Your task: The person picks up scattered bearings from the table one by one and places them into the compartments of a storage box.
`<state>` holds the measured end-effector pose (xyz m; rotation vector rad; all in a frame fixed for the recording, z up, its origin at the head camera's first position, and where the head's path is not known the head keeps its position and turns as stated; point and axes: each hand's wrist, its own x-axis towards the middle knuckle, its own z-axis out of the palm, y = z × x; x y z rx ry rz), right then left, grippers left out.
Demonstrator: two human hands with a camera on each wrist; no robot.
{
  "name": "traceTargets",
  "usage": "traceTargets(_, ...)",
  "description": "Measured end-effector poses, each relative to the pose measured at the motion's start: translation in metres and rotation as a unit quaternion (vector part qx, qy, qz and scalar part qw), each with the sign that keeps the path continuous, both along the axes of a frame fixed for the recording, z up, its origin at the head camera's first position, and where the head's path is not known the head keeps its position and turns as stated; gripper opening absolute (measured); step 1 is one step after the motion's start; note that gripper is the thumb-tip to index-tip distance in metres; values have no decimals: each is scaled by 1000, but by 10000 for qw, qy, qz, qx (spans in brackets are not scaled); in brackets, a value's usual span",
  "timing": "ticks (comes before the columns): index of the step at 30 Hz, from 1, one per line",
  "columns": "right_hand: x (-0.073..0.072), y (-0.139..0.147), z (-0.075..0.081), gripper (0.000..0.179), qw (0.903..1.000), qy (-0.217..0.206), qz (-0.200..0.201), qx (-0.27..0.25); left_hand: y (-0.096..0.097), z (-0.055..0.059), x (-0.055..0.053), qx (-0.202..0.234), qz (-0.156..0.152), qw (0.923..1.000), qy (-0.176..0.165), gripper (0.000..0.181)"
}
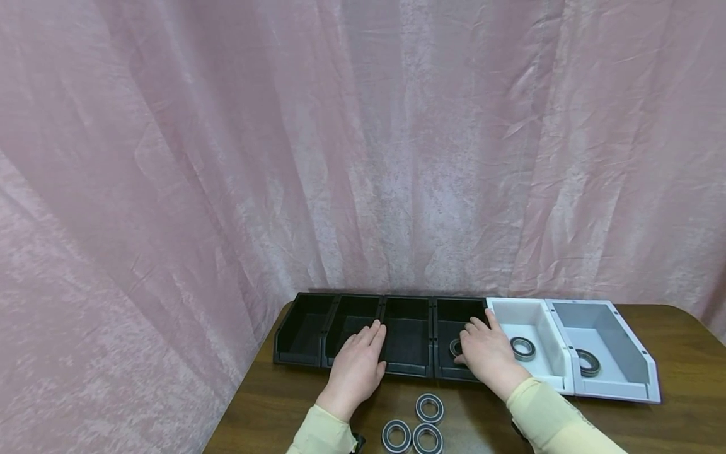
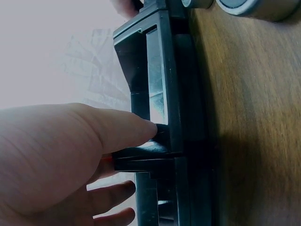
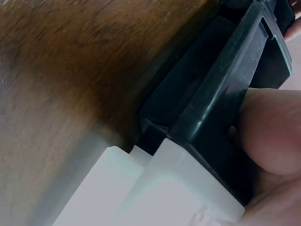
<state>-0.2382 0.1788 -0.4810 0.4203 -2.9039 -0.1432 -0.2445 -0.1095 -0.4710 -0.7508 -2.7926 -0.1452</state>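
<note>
Black bins point(image 1: 405, 367), head view: four are standing in a row on the worktop point(image 1: 255, 410), and one white bin point(image 1: 560, 362) and one grey bin point(image 1: 615, 389) are extending it rightward.
Bearings point(image 1: 420, 408), head view: six are showing; three are lying on the worktop in front, and one each is sitting in the rightmost black bin, the white bin and the grey bin.
Left hand point(image 1: 358, 366), head view: its straight fingers are lying over the second and third black bins, released.
Right hand point(image 1: 492, 353), head view: it is reaching into the rightmost black bin beside that bearing; whether its fingers are grasping it, I cannot tell.
Step, head view: the right hand is seemingly placing or picking up this bearing; the next move is probably calling for clearing the bin walls.
Thumb, left wrist view: it is pointing across a black bin; two bearings are partly showing above.
White edge, right wrist view: it is adjoining the black bin the right hand is entering.
</note>
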Motion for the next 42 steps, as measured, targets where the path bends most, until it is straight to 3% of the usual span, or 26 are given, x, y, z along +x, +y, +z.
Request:
traceTargets(10,1,7,-4,60,9982,402,313,-313,-1,0,-1,-22,-62,10000,3,71)
traceTargets(24,5,17,-3,63,9956,518,576,-531,3,0,0,-112,-94,9999,-15,71)
traceTargets(31,6,26,-3,70,9889,718,846,-992,5,-1,1,-179,-140,9997,69,70)
traceTargets(42,33,28,-4,79,9864,852,583,-1283,3,-3,1,-232,-164,9995,142,70)
